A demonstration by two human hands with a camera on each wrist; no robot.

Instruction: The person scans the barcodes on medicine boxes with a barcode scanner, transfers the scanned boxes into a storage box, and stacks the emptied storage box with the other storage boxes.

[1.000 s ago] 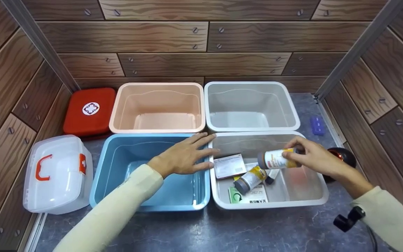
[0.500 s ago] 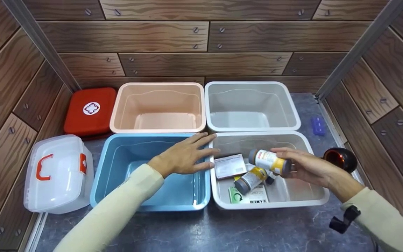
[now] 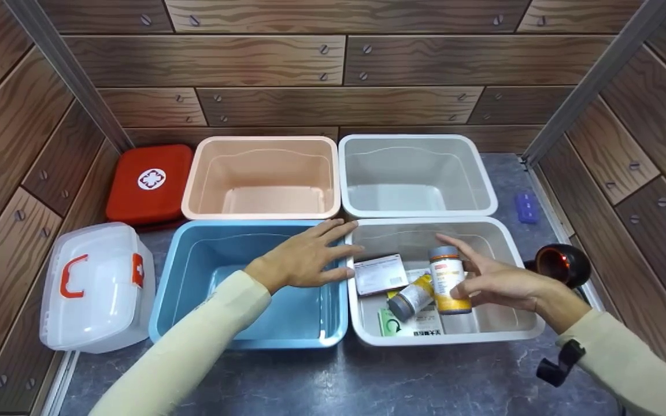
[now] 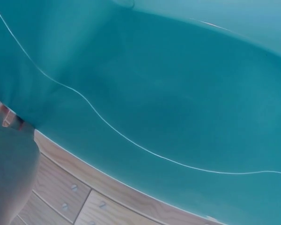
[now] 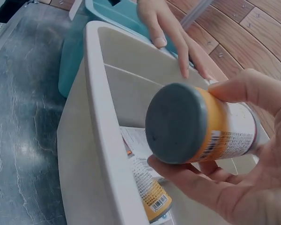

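Note:
My right hand (image 3: 498, 283) holds a supplement bottle (image 3: 447, 283) with white-and-yellow label and grey cap, above the front right white bin (image 3: 454, 340). In the head view the bottle stands nearly upright, cap at the top. In the right wrist view its grey base (image 5: 175, 124) faces the camera, thumb and fingers on opposite sides. A similar bottle (image 3: 409, 299) lies below in the bin, on a green-and-white box (image 3: 408, 322) and beside a white box (image 3: 378, 274). My left hand (image 3: 310, 257), fingers spread, rests across the adjoining rims of this bin and the blue bin (image 3: 287, 312).
Behind stand a peach bin (image 3: 275, 199) and another white bin (image 3: 396, 199). At left are a red first-aid case (image 3: 136, 202) and a clear box with red handle (image 3: 102, 289). A purple pill organizer (image 3: 526, 208) and a black rounded object (image 3: 564, 266) lie at right.
My right hand has turned the bottle from lying sideways to nearly upright and lowered slightly. The left hand has stayed on the rims.

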